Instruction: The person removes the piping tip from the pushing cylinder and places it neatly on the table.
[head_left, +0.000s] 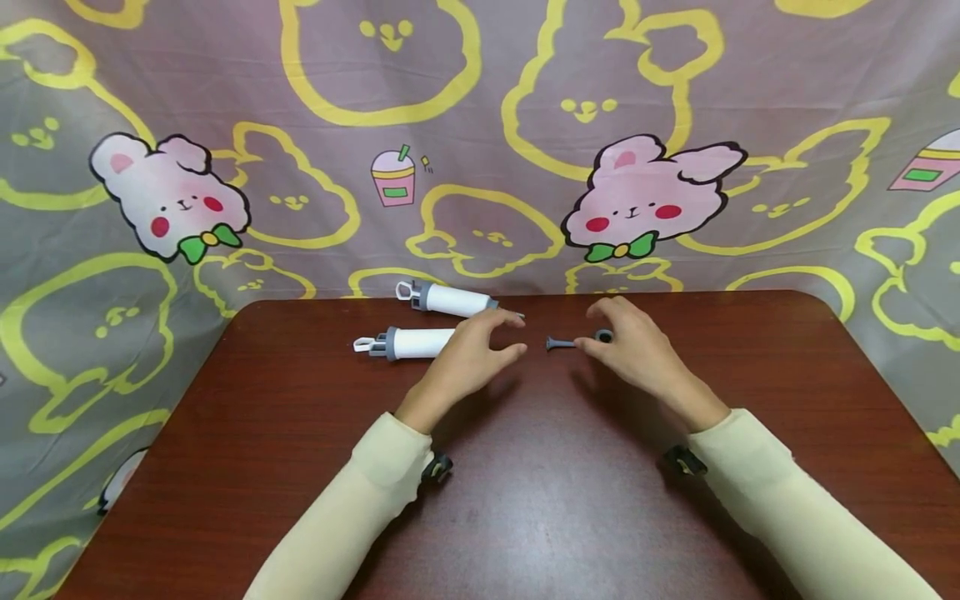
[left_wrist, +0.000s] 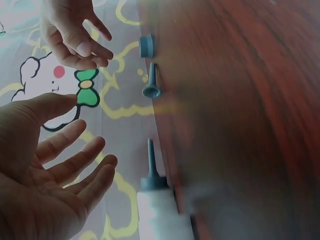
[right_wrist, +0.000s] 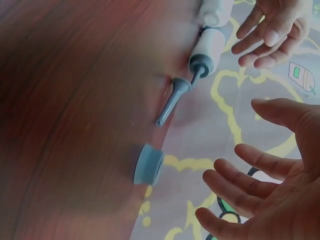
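My left hand hovers over the table with fingers loosely bent, holding nothing, and covers one end of the nearer white tube. Behind that lies a second white tube with a thin grey nozzle on its tip. Both tubes have grey ends and white loop handles pointing left. Between the hands lies a loose grey nozzle with a flared end. My right hand, also empty with relaxed fingers, is above the table near a short grey-blue collar, which it partly hides in the head view.
The brown wooden table ends at a hanging cloth printed with cartoon figures. Dark wrist straps show at both sleeve cuffs.
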